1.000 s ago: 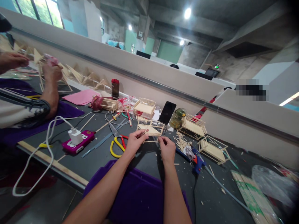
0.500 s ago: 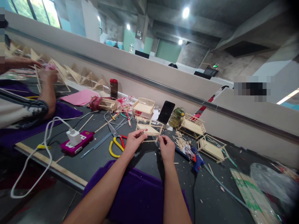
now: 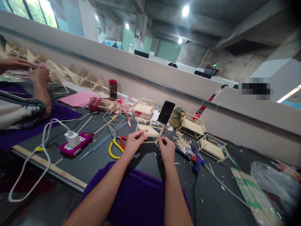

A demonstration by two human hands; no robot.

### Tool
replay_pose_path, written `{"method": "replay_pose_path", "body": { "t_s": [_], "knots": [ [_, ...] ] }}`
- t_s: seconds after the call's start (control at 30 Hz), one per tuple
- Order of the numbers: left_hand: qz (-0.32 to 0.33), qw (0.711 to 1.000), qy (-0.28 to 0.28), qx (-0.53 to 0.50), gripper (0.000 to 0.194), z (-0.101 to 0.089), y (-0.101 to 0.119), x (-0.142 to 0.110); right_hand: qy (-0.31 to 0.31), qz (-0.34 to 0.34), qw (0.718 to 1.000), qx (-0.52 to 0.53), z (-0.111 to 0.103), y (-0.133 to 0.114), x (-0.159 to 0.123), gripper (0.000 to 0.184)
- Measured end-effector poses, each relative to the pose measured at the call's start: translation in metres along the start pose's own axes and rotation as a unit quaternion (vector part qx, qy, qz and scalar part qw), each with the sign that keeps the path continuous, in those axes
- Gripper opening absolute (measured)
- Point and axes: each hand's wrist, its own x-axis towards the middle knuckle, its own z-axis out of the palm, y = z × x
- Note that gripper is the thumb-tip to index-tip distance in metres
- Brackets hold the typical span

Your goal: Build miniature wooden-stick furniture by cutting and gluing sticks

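Toward the left end of the surface [image 3: 94,163], a co-worker's hands [image 3: 39,75] have drawn together since a second ago. Inward from the near edge, the left hand [image 3: 134,144] pinches a small wooden frame [image 3: 153,132], just ahead of and between the wearer's hands; the right hand [image 3: 167,151] is narrowed at its near right corner, grip unclear.

Two bare forearms [image 3: 105,186] reach in over the near edge of the bench [image 3: 211,194], angled inward; the left hand [image 3: 135,142] pinches, fingers extended, and the right hand [image 3: 167,150] pinches, fingers curled.
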Motion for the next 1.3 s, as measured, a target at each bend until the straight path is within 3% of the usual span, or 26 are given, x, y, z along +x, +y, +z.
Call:
{"method": "replay_pose_path", "body": {
  "t_s": [0.3,0.47,0.57,0.8,1.0,1.3],
  "knots": [
    [-0.001,1.0,0.006,-0.016,0.039,0.001,0.001,0.001,0.027,0.028,0.999,0.014,-0.003,0.003,0.001,0.021],
    [-0.002,1.0,0.009,-0.021,0.039,0.001,0.002,0.001,-0.022,0.027,0.995,0.096,0.003,0.007,0.003,0.029],
    [-0.001,1.0,0.007,-0.025,0.041,0.0,0.005,0.001,-0.055,0.027,0.987,0.152,0.006,0.003,0.002,0.033],
    [0.004,1.0,0.007,-0.016,0.047,-0.009,0.018,0.004,-0.059,0.06,0.945,0.315,0.002,-0.016,-0.003,0.027],
    [0.002,0.999,0.034,-0.006,0.05,-0.018,0.016,0.009,-0.058,0.051,0.927,0.367,0.004,-0.025,-0.005,0.027],
    [-0.085,0.985,0.007,-0.151,0.038,-0.02,0.018,0.013,-0.072,0.004,0.923,0.379,-0.005,-0.041,-0.009,0.024]
  ]
}}
